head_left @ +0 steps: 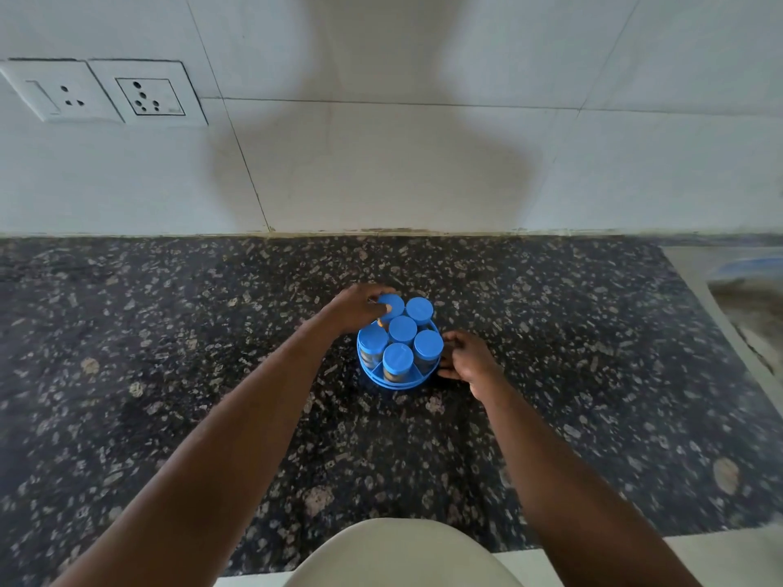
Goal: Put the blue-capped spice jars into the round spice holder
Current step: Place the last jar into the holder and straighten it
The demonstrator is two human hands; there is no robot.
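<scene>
Dark speckled granite counter (169, 374) running under white tiled wall. Near edge: pale rounded object (398, 552), unclear what. Both bare forearms reaching forward. Round blue spice holder (383, 381) sitting mid-counter, six blue-capped jars showing in it. Right hand (464, 358) resting against holder's right rim, fingers curled on it. Left hand (356, 309) gripping cap of back-left jar (392, 305), fingertips pinching around it. Beyond, wall sockets (106, 93) sitting upper left.
</scene>
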